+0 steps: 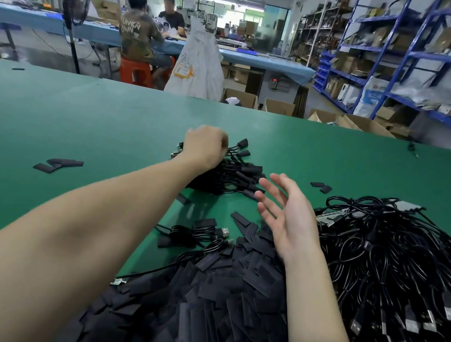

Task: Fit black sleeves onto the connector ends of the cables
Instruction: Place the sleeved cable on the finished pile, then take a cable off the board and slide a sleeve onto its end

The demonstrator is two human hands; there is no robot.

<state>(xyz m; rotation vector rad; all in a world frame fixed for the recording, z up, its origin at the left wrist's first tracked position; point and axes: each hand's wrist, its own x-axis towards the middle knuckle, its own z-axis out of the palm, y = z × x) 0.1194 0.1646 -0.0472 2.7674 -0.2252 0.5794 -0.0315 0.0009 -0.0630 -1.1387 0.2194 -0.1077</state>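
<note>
My left hand (206, 147) reaches far forward, fingers curled down onto a small heap of sleeved cables (235, 176) on the green table; what it grips is hidden under the hand. My right hand (286, 217) hovers open, palm facing left, fingers spread, holding nothing. A big pile of flat black sleeves (204, 295) lies near me between my arms. A large tangle of black cables with bare USB connectors (403, 275) fills the right side. A coiled cable with a bare plug (197, 233) lies just beyond the sleeve pile.
Loose sleeves (59, 164) lie at the left and more sleeves (321, 186) at the right on the green table (84, 115). Beyond its far edge stand cardboard boxes (279, 106), a white sack (199, 66), a fan, blue shelving and two seated people.
</note>
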